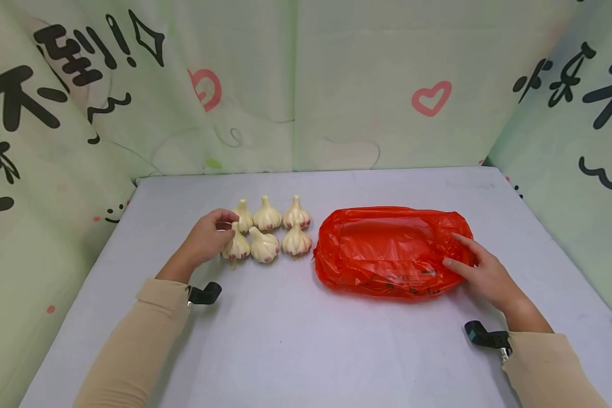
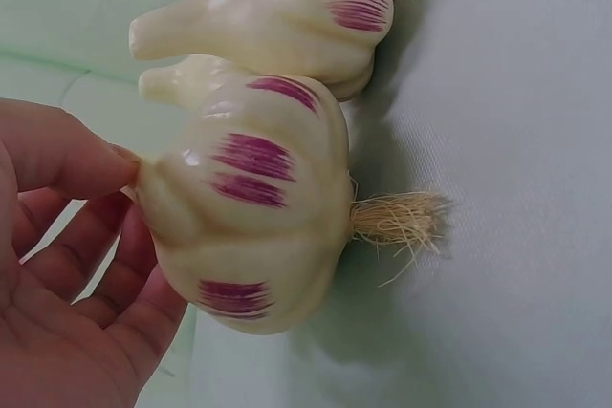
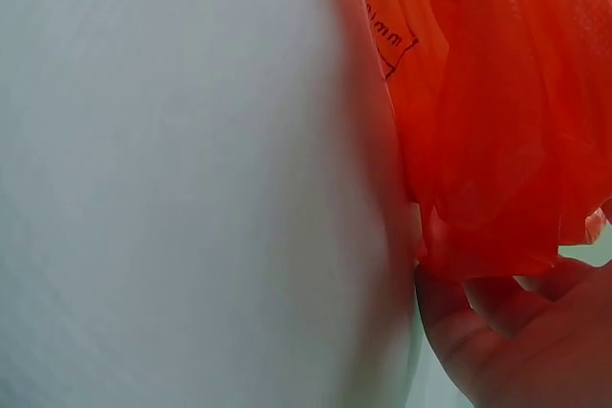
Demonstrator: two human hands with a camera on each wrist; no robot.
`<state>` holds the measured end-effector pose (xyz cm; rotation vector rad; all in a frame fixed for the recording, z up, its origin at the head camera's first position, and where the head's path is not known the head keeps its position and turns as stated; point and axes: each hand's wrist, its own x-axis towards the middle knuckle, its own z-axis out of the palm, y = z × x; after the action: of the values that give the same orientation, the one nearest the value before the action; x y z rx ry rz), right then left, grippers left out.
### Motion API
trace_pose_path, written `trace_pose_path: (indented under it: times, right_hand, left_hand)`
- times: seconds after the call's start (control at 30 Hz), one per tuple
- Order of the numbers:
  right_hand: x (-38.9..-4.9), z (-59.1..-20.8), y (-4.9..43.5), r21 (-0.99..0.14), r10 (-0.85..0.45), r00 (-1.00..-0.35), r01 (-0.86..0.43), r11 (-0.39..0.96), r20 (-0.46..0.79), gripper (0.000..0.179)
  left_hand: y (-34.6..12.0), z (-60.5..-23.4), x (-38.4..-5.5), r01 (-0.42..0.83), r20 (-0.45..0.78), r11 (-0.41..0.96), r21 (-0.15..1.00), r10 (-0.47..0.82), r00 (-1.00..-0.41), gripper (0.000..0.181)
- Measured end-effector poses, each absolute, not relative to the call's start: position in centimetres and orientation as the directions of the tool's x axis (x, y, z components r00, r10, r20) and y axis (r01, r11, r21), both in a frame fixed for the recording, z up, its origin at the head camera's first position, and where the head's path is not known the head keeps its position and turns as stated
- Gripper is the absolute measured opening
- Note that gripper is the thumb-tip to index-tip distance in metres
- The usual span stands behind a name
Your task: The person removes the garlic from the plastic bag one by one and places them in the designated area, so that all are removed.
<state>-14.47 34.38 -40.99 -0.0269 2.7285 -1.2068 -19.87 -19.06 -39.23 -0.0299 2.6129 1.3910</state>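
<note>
My left hand (image 1: 207,237) pinches a garlic bulb (image 2: 258,207) by its stem, at the front left of a small cluster. Purple streaks mark this bulb, and a tuft of roots points toward the table. Beside it sits another front-row bulb (image 1: 264,246), with a third (image 1: 296,241) to its right. Behind these stand more bulbs (image 1: 267,214) in a back row. My right hand (image 1: 491,279) holds the right end of a red plastic bag (image 1: 387,238), thumb on the near side and fingers on the far side. Folds of the bag hide some fingertips in the right wrist view.
The bag lies wide and low on a white-covered table (image 1: 296,351), just right of the bulbs. Printed pale-green curtains (image 1: 347,85) hang behind and at both sides. A black wrist camera (image 1: 205,294) is on the left wrist, another (image 1: 487,335) on the right.
</note>
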Motion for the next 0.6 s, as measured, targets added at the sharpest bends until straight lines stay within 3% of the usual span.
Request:
trace_pose_path:
  times: [0.6]
  right_hand:
    - [-14.34, -40.61, 34.5, -0.729, -0.065, -0.995, 0.014, 0.684, -0.08, 0.073]
  left_hand:
    - [-18.9, -38.85, -19.74, -0.126, -0.185, 0.562, 0.818, 0.049, -0.982, 0.034]
